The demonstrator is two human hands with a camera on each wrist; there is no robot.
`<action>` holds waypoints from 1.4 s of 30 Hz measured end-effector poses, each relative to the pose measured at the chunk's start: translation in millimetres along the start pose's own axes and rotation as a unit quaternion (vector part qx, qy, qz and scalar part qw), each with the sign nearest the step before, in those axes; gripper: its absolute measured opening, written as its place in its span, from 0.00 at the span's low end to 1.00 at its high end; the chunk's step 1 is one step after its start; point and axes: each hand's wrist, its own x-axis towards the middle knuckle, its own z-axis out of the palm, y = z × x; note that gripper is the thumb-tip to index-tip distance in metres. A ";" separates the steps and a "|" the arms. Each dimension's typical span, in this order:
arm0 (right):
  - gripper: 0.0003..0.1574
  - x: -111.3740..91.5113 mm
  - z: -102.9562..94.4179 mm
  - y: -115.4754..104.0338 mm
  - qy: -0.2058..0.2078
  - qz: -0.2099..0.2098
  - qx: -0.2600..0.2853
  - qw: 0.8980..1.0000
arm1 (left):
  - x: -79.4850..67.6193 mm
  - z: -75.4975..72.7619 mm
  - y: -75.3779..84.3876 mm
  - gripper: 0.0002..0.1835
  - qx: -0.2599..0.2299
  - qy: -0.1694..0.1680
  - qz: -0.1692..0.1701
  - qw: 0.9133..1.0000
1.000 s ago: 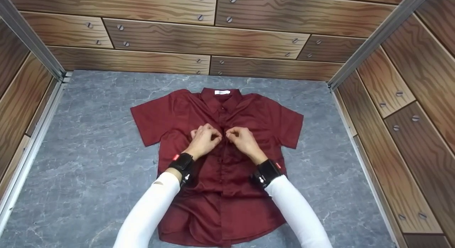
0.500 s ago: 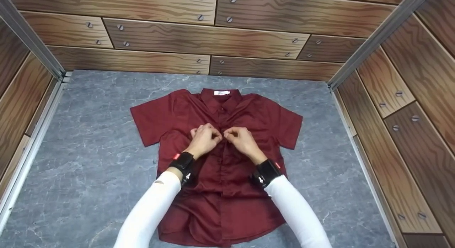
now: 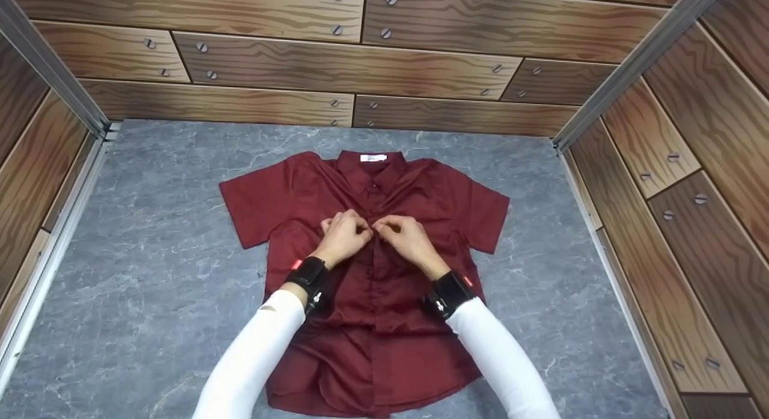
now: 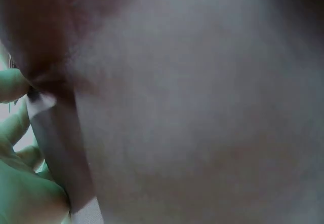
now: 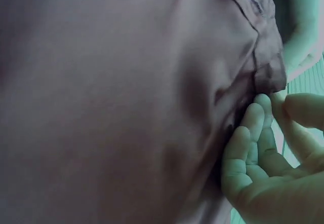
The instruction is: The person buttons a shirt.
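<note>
A dark red short-sleeved shirt (image 3: 408,359) lies front up, its collar toward the far wall. Over the chest, my left hand (image 3: 343,237) pinches the front edge between thumb and finger. From the other side my right hand (image 3: 410,241) pinches the placket, its fingertips right beside the left ones. The right wrist view shows the placket (image 5: 268,69) lifted at the fingertips, with a stitched buttonhole (image 5: 254,2) farther along it. Blurred cloth fills most of the left wrist view, fingers (image 4: 12,86) gripping its edge. The button between the hands is hidden.
The shirt rests on a grey marble-patterned table (image 3: 162,275). Wood-patterned walls stand at the back (image 3: 288,58) and both sides, joined by metal corner rails (image 3: 637,64). Black straps (image 3: 452,294) circle both wrists below white sleeves (image 3: 252,359).
My right hand has moved slightly left, bringing its fingertips up to the left hand's. The left hand has hardly moved, and both keep pinching the shirt front.
</note>
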 end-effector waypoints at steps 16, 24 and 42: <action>0.08 -2.8 3.7 -0.7 0.009 -0.016 -0.024 1.000 | 0.3 -4.7 1.2 0.11 -0.060 -0.006 -0.028 0.998; 0.11 -3.8 1.7 2.5 0.015 0.004 -0.006 1.000 | 0.0 -4.4 -0.2 0.11 -0.055 0.007 -0.023 0.998; 0.04 -1.3 4.6 6.7 0.031 0.008 -0.053 0.998 | 1.5 -4.0 -3.0 0.11 -0.077 0.008 0.001 0.997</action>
